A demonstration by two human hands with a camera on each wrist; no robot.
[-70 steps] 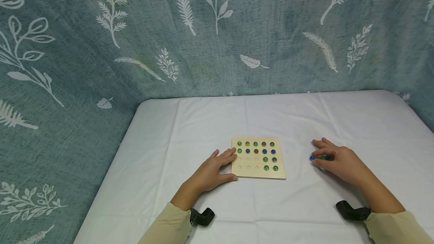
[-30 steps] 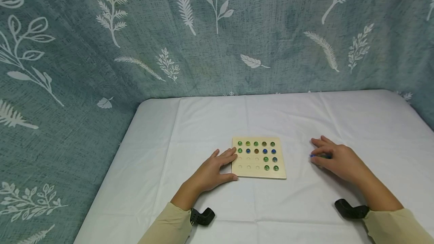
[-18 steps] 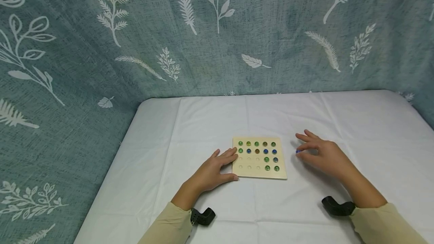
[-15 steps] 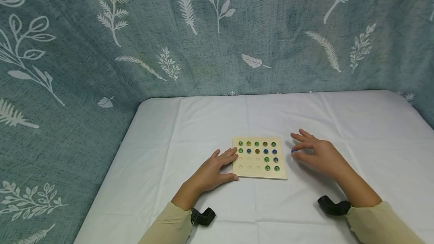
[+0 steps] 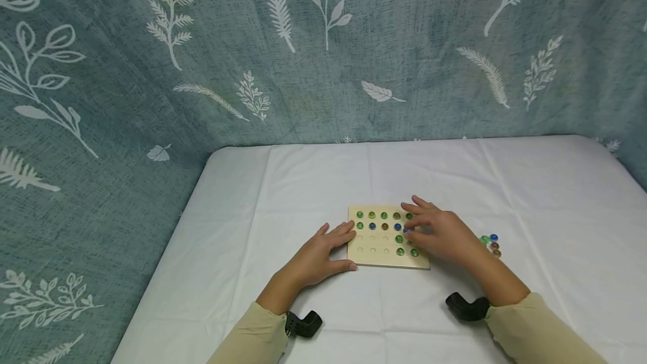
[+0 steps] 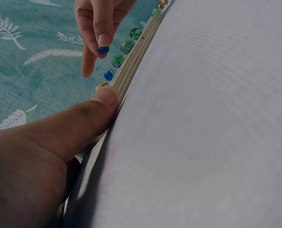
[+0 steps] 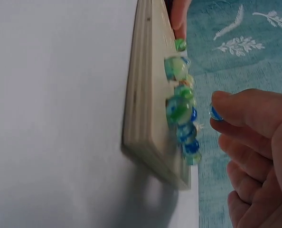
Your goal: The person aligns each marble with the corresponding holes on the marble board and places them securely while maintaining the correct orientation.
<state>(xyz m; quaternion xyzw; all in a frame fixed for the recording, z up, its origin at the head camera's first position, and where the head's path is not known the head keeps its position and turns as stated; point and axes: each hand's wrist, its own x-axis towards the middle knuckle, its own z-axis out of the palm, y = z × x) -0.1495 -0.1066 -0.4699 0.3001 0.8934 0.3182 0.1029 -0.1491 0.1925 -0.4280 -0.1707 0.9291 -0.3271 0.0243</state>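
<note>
Partly hidden under the right hand (image 5: 440, 236) is the wooden peg board's (image 5: 376, 260) right column. That hand has moved from the loose marbles (image 5: 491, 243), now at its 3 o'clock, and pinches a blue marble (image 6: 103, 49) above the board. The left hand (image 5: 315, 257), fingers relaxed, presses the board's edge at 9 o'clock on the white tablecloth (image 5: 313, 184).

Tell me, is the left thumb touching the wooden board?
Touching. In the left wrist view, the left hand presses its thumb tip against the edge of the wooden board, with no gap between them.
</note>
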